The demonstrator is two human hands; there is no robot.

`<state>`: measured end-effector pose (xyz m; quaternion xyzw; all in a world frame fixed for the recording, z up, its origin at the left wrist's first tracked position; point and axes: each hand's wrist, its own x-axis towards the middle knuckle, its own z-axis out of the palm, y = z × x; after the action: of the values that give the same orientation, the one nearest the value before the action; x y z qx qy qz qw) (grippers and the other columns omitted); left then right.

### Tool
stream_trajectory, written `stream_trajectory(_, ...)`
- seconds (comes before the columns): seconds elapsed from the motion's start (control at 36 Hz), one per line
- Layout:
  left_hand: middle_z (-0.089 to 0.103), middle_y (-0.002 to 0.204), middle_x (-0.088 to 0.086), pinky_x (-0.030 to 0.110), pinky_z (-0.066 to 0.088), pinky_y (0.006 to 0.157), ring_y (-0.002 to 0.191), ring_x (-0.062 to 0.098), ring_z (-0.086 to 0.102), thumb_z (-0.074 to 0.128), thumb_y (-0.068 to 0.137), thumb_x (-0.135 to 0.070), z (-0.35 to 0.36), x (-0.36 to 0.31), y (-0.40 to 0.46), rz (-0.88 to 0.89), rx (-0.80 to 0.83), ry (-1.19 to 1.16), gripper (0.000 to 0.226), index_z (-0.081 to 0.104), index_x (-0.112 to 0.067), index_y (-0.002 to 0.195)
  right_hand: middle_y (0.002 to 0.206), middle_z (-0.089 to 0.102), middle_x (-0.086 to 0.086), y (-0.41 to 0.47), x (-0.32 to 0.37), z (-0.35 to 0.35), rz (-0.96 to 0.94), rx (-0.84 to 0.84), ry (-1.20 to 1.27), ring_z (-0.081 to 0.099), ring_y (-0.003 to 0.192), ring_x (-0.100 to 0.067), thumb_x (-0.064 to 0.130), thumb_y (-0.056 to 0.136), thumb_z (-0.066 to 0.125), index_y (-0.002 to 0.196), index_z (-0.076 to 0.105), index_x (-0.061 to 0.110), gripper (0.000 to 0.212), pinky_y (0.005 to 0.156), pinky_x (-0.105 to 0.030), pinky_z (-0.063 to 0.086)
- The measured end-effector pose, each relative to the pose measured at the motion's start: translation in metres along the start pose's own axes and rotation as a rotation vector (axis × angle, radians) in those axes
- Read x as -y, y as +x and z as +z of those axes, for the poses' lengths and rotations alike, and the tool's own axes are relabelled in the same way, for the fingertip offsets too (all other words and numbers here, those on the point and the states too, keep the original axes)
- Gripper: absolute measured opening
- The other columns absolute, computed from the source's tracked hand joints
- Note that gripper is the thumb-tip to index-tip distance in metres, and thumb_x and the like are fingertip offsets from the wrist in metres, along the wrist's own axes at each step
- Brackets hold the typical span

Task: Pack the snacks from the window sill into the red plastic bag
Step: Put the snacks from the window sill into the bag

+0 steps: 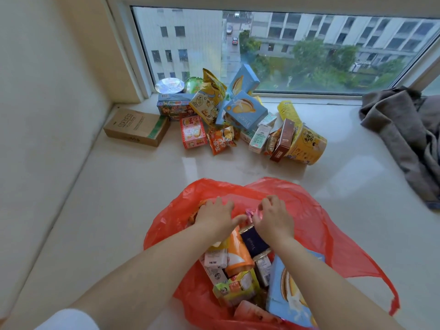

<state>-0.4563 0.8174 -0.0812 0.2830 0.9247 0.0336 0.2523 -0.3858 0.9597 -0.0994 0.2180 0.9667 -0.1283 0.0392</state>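
I see soft daylight coming through the window (285, 51), with a pale glare on the sill (238, 167). Shadows are weak. The edges bend, and the hands look slightly blurred.

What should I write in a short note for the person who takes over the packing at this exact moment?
Left hand: inside the red plastic bag, fingers spread and resting on the snacks there, holding nothing.
Right hand: also in the bag, fingers pinching a small pink wrapper.
Done: several boxes, cartons and packets already lie in the bag, among them a blue box.
Left: a pile still on the window sill by the glass, including a yellow noodle cup, a red box, an orange packet and a cardboard box.
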Motion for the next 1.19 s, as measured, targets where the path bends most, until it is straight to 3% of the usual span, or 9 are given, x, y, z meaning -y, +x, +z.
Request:
stream_trajectory(0.08, 0.054, 0.127, 0.008, 0.041, 0.043, 0.091, 0.116, 0.028, 0.049, 0.023, 0.093, -0.063, -0.02, -0.013, 0.006, 0.059, -0.142, 0.057, 0.059, 0.045, -0.02, 0.128, 0.117, 0.049, -0.004, 0.012, -0.006, -0.022, -0.009, -0.068, 0.053, 0.045, 0.108, -0.022, 0.028, 0.089, 0.052, 0.108, 0.056, 0.013, 0.024, 0.08, -0.031, 0.042)
stream_trajectory(0.31, 0.054, 0.127, 0.008, 0.042, 0.038, 0.094, 0.12, 0.027, 0.045, 0.027, 0.097, -0.054, -0.069, -0.048, 0.043, 0.027, -0.315, 0.134, 0.051, 0.047, -0.018, 0.127, 0.122, 0.046, -0.006, 0.051, -0.05, -0.085, 0.01, -0.104, 0.065, 0.042, 0.115, -0.024, 0.024, 0.089, 0.05, 0.116, 0.055, 0.013, 0.029, 0.087, -0.032, 0.041)
stream_trajectory(0.58, 0.05, 0.133, 0.01, 0.045, 0.036, 0.099, 0.124, 0.03, 0.041, 0.036, 0.096, -0.049, -0.106, -0.133, 0.092, -0.035, -0.342, 0.15, 0.047, 0.04, -0.017, 0.13, 0.127, 0.046, -0.009, 0.106, -0.107, -0.141, -0.026, -0.141, 0.027, 0.039, 0.123, -0.028, 0.025, 0.087, 0.052, 0.118, 0.055, 0.011, 0.034, 0.09, -0.037, 0.045)
stream_trajectory(0.78, 0.049, 0.134, 0.009, 0.047, 0.035, 0.102, 0.126, 0.03, 0.041, 0.041, 0.095, -0.045, -0.115, -0.17, 0.127, -0.055, -0.341, 0.164, 0.047, 0.038, -0.016, 0.132, 0.131, 0.041, -0.009, 0.14, -0.136, -0.151, -0.028, -0.061, -0.026, 0.035, 0.125, -0.028, 0.028, 0.086, 0.052, 0.124, 0.051, 0.013, 0.041, 0.095, -0.041, 0.043)
stream_trajectory(1.06, 0.046, 0.136, 0.009, 0.044, 0.036, 0.098, 0.125, 0.028, 0.042, 0.042, 0.094, -0.042, -0.098, -0.168, 0.187, -0.094, -0.258, 0.166, 0.051, 0.033, -0.018, 0.138, 0.134, 0.039, -0.009, 0.199, -0.153, -0.129, 0.116, 0.011, 0.042, 0.032, 0.125, -0.028, 0.025, 0.086, 0.049, 0.131, 0.046, 0.014, 0.046, 0.095, -0.042, 0.039)
stream_trajectory(1.19, 0.048, 0.134, 0.006, 0.043, 0.036, 0.097, 0.123, 0.027, 0.043, 0.044, 0.093, -0.042, -0.086, -0.152, 0.222, -0.108, -0.212, 0.139, 0.047, 0.04, -0.019, 0.133, 0.143, 0.029, -0.009, 0.225, -0.158, -0.099, 0.229, 0.095, 0.128, 0.025, 0.132, -0.029, 0.032, 0.087, 0.051, 0.136, 0.04, 0.015, 0.053, 0.101, -0.047, 0.039)
